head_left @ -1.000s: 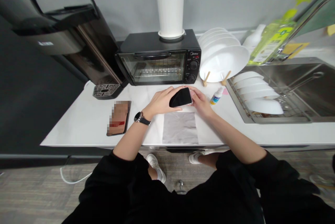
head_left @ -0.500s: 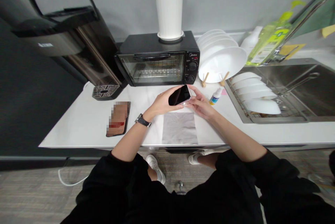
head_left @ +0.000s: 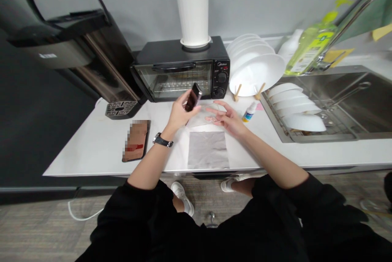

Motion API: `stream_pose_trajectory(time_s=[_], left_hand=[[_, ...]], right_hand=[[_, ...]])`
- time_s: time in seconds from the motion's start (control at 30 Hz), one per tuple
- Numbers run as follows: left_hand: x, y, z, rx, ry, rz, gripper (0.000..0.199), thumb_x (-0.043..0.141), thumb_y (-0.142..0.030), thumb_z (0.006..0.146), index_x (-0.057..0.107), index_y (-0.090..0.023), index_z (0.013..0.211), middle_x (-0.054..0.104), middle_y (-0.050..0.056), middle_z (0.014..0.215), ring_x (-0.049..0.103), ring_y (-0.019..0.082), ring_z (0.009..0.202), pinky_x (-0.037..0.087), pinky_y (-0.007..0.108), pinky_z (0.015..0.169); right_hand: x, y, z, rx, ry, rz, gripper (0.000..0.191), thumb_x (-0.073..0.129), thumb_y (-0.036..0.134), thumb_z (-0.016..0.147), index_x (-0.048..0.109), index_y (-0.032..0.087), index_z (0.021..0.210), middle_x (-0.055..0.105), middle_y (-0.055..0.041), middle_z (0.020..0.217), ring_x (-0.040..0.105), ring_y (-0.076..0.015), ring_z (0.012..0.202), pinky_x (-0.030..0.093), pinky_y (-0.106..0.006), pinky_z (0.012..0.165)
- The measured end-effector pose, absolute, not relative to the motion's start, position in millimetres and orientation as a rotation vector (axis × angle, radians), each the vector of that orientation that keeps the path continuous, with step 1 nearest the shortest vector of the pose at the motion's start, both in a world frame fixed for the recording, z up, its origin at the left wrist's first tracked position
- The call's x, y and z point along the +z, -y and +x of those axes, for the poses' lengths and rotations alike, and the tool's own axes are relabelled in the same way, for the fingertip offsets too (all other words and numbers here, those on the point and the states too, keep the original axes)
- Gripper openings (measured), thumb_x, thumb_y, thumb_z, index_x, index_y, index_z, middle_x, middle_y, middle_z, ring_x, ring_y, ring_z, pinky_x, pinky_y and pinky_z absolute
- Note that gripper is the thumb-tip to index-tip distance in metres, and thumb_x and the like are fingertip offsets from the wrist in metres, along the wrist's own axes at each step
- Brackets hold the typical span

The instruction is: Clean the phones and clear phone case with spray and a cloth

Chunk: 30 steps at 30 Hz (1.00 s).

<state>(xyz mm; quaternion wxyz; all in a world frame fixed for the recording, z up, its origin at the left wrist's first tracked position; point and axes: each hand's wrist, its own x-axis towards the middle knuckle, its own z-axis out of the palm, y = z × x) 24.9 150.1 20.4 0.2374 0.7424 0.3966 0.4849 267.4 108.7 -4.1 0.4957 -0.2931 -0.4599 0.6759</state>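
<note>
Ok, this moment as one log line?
left hand: holds black phone | right hand: holds clear case | phone: out of case | gray cloth: flat on counter | small bottle: on counter, near right hand

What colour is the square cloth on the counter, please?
The cloth is plain light grey; it shows best in the head view.

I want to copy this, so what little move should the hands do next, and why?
Probably set the clear case down on the counter with the right hand: the left hand holds the phone apart from it, so both hands are busy, while the cloth and spray bottle are unheld.
</note>
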Motion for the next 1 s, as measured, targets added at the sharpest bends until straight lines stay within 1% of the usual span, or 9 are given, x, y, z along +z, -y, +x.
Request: stream_pose_trajectory(time_s=[0.07,0.13,0.2,0.27,0.33,0.43,0.57,0.8,1.0], left_hand=[[18,-162,13,1.453,-1.143,1.892,0.081,0.067,-0.065,0.092,0.049,-0.021,0.158,0.071,0.015,0.134,0.073,0.028,0.116,0.062,0.047,0.1],[18,-171,1,1.582,-1.143,1.833,0.085,0.066,-0.07,0.092,0.046,-0.025,0.16,0.067,0.015,0.142,0.07,0.03,0.126,0.058,0.05,0.108],[19,-176,-7,1.639,-1.126,1.846,0.091,0.069,-0.073,0.088,0.044,-0.026,0.162,0.059,0.014,0.154,0.062,0.031,0.139,0.05,0.052,0.119],[20,-175,-8,1.582,-1.139,1.946,0.093,0.072,-0.072,0.087,0.045,-0.026,0.162,0.056,0.014,0.158,0.056,0.032,0.145,0.042,0.053,0.125],[21,-169,-2,1.416,-1.173,2.113,0.093,0.076,-0.067,0.086,0.046,-0.024,0.162,0.058,0.015,0.154,0.056,0.032,0.144,0.04,0.052,0.126],[16,-158,13,1.068,-1.192,2.347,0.094,0.08,-0.061,0.085,0.045,-0.022,0.164,0.06,0.015,0.149,0.06,0.032,0.138,0.044,0.049,0.122],[1,-156,30,0.753,-1.104,2.503,0.092,0.082,-0.058,0.084,0.048,-0.022,0.162,0.059,0.015,0.153,0.058,0.035,0.142,0.046,0.049,0.121],[-18,-173,37,0.681,-0.969,2.517,0.091,0.082,-0.063,0.082,0.054,-0.024,0.159,0.061,0.016,0.151,0.058,0.036,0.14,0.043,0.049,0.123],[-17,-175,39,0.655,-0.902,2.534,0.089,0.085,-0.06,0.081,0.058,-0.02,0.155,0.063,0.017,0.149,0.055,0.036,0.139,0.038,0.051,0.123]], right_hand=[[-5,-110,268,1.602,1.099,-0.732,0.063,0.088,0.026,0.072,0.063,0.034,0.13,0.081,-0.0013,0.126,0.083,-0.0212,0.101,0.066,-0.025,0.071],[-5,-111,269,1.538,1.079,-0.744,0.059,0.087,0.03,0.074,0.065,0.031,0.129,0.083,-0.0023,0.119,0.083,-0.0197,0.092,0.064,-0.024,0.066],[-4,-112,271,1.472,1.07,-0.747,0.054,0.085,0.036,0.076,0.068,0.028,0.127,0.085,-0.003,0.112,0.081,-0.0164,0.079,0.06,-0.022,0.059],[-3,-112,273,1.43,1.071,-0.731,0.05,0.084,0.039,0.078,0.072,0.026,0.124,0.085,-0.0028,0.103,0.077,-0.0132,0.067,0.054,-0.02,0.052],[-1,-111,274,1.421,1.077,-0.701,0.048,0.085,0.039,0.077,0.074,0.025,0.121,0.085,-0.0021,0.097,0.073,-0.0117,0.06,0.05,-0.02,0.048],[2,-110,275,1.421,1.078,-0.674,0.048,0.086,0.039,0.074,0.076,0.025,0.119,0.084,-0.0012,0.093,0.071,-0.0121,0.059,0.052,-0.022,0.05],[2,-110,275,1.413,1.088,-0.676,0.05,0.087,0.042,0.074,0.075,0.026,0.12,0.085,-0.0013,0.094,0.071,-0.0126,0.06,0.055,-0.024,0.053],[0,-112,274,1.424,1.077,-0.669,0.048,0.086,0.041,0.075,0.075,0.026,0.119,0.085,-0.0003,0.094,0.071,-0.0117,0.061,0.055,-0.022,0.053],[-1,-112,273,1.423,1.083,-0.697,0.046,0.085,0.041,0.075,0.076,0.025,0.118,0.085,-0.0014,0.093,0.07,-0.0116,0.059,0.055,-0.023,0.053]])
